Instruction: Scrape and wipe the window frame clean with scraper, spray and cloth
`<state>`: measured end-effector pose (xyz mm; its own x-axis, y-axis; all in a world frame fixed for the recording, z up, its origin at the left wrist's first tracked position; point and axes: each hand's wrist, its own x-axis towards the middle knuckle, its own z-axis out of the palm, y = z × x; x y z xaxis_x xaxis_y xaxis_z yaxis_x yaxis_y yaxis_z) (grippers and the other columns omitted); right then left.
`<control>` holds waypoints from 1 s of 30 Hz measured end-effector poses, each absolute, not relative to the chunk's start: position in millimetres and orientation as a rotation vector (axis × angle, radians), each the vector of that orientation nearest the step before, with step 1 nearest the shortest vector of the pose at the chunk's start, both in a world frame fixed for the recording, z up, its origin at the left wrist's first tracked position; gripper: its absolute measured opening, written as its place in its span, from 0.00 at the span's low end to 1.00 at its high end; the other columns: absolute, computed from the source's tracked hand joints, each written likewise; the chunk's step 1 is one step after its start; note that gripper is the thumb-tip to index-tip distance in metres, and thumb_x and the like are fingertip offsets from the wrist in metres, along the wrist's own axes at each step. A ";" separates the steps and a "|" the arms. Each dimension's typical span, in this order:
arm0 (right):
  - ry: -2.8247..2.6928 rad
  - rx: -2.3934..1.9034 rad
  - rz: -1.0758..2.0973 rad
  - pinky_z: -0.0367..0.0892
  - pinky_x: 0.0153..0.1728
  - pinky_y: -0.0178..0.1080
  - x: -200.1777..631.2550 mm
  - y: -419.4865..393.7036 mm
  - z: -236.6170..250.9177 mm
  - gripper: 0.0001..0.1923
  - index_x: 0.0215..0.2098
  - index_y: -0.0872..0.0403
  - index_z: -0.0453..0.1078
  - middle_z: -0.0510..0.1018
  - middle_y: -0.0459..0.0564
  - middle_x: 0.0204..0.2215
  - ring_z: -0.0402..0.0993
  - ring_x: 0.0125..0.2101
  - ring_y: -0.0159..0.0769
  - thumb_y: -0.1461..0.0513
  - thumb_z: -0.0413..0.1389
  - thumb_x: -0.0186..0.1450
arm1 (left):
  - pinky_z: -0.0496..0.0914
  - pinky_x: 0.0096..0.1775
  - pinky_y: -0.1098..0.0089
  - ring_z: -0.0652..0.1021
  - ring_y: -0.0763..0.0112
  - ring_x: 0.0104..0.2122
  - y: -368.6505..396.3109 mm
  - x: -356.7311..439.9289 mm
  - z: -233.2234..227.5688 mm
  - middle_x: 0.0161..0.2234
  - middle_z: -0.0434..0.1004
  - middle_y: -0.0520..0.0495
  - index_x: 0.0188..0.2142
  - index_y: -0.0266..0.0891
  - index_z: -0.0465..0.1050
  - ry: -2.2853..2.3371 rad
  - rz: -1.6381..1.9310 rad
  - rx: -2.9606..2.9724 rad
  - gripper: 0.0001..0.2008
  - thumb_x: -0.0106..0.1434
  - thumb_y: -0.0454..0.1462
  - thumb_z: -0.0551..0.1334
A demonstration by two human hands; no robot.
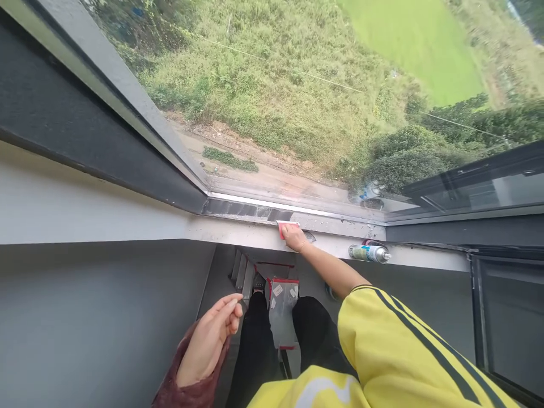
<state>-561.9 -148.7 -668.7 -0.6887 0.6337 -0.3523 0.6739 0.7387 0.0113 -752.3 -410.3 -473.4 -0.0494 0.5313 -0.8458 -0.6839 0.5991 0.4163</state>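
My right hand (294, 237), at the end of a bare arm, grips a red scraper (281, 228). The scraper's pale edge rests against the ledge (323, 222) along the bottom of the window. Left of the scraper the ledge strip looks dark and smeared; to its right it is pale grey with small specks. A small dark flap or scrap (310, 237) shows beside my right wrist, its kind unclear. Away from the ledge, my left hand (215, 328) hangs in the air in a maroon sleeve, thumb and fingers drawn together, with nothing visible in them.
A spray can (369, 253) lies on its side on the sill to the right. Below the sill stands a grey step or stool with red edges (284, 311), between my legs. Window glass (272, 113) rises ahead, with dark frames (425, 235) at both sides.
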 end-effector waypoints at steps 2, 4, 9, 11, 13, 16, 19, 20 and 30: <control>2.608 1.072 -0.148 0.59 0.35 0.36 -551.4 -147.8 -670.4 0.15 0.44 0.60 0.67 0.71 0.58 0.40 0.66 0.37 0.38 0.68 0.41 0.66 | 0.65 0.28 0.76 0.66 0.76 0.25 -407.0 -749.5 -473.9 0.29 0.69 0.49 0.42 0.35 0.71 1.297 0.979 -0.125 0.19 0.55 0.45 0.67; 2.607 1.128 -0.132 0.59 0.35 0.36 -542.0 -147.4 -672.5 0.15 0.44 0.60 0.67 0.71 0.59 0.40 0.66 0.37 0.38 0.68 0.41 0.66 | 0.64 0.28 0.76 0.65 0.76 0.25 -403.8 -745.1 -474.6 0.28 0.69 0.49 0.42 0.35 0.70 1.303 0.979 -0.115 0.20 0.55 0.45 0.67; 2.657 0.991 -0.194 0.57 0.33 0.36 -524.2 -144.7 -675.4 0.14 0.44 0.60 0.67 0.72 0.57 0.38 0.66 0.35 0.37 0.68 0.42 0.66 | 0.65 0.28 0.75 0.65 0.76 0.25 -395.7 -726.1 -474.3 0.29 0.69 0.50 0.43 0.35 0.70 1.301 0.959 -0.118 0.19 0.56 0.44 0.67; 2.644 1.076 -0.168 0.57 0.32 0.36 -518.9 -142.1 -675.6 0.14 0.43 0.60 0.66 0.72 0.58 0.38 0.66 0.36 0.38 0.68 0.41 0.66 | 0.64 0.28 0.75 0.65 0.76 0.25 -392.5 -717.2 -473.7 0.28 0.69 0.49 0.42 0.35 0.71 1.297 0.942 -0.103 0.18 0.56 0.44 0.66; 2.627 1.175 -0.136 0.56 0.31 0.35 -511.9 -144.3 -676.6 0.14 0.43 0.60 0.66 0.72 0.58 0.38 0.66 0.35 0.37 0.68 0.41 0.67 | 0.65 0.28 0.75 0.66 0.76 0.25 -389.7 -709.2 -473.1 0.29 0.69 0.49 0.42 0.36 0.71 1.294 0.934 -0.092 0.18 0.57 0.44 0.66; 2.663 1.135 -0.149 0.55 0.30 0.35 -496.3 -153.0 -680.3 0.12 0.42 0.59 0.66 0.72 0.56 0.36 0.66 0.33 0.36 0.68 0.43 0.66 | 0.65 0.28 0.75 0.66 0.76 0.25 -384.9 -699.6 -472.2 0.29 0.69 0.50 0.42 0.36 0.71 1.288 0.920 -0.096 0.18 0.56 0.44 0.66; 2.716 1.072 -0.156 0.55 0.31 0.35 -481.0 -149.3 -683.2 0.11 0.41 0.59 0.66 0.72 0.55 0.33 0.65 0.32 0.35 0.68 0.43 0.66 | 0.64 0.28 0.76 0.65 0.76 0.24 -378.3 -692.1 -470.4 0.27 0.69 0.50 0.41 0.35 0.71 1.297 0.887 -0.098 0.20 0.53 0.45 0.68; 2.719 1.099 -0.141 0.54 0.31 0.35 -476.9 -144.9 -683.3 0.12 0.40 0.59 0.67 0.72 0.55 0.33 0.65 0.32 0.35 0.68 0.43 0.66 | 0.64 0.27 0.76 0.65 0.76 0.24 -376.0 -689.9 -469.6 0.27 0.69 0.50 0.41 0.35 0.71 1.304 0.882 -0.096 0.21 0.52 0.45 0.69; 2.699 1.260 -0.135 0.51 0.30 0.35 -434.0 -141.3 -680.2 0.12 0.40 0.59 0.69 0.72 0.54 0.32 0.62 0.31 0.35 0.68 0.45 0.63 | 0.64 0.27 0.76 0.66 0.76 0.24 -368.5 -680.5 -471.4 0.28 0.69 0.49 0.41 0.35 0.72 1.309 0.834 -0.041 0.18 0.55 0.45 0.67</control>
<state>-434.0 -141.3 -680.2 -0.6324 0.7528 -0.1827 0.7673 0.6411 -0.0140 -680.5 -368.5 -471.4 0.0189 0.5150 -0.8570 -0.5591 0.7160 0.4180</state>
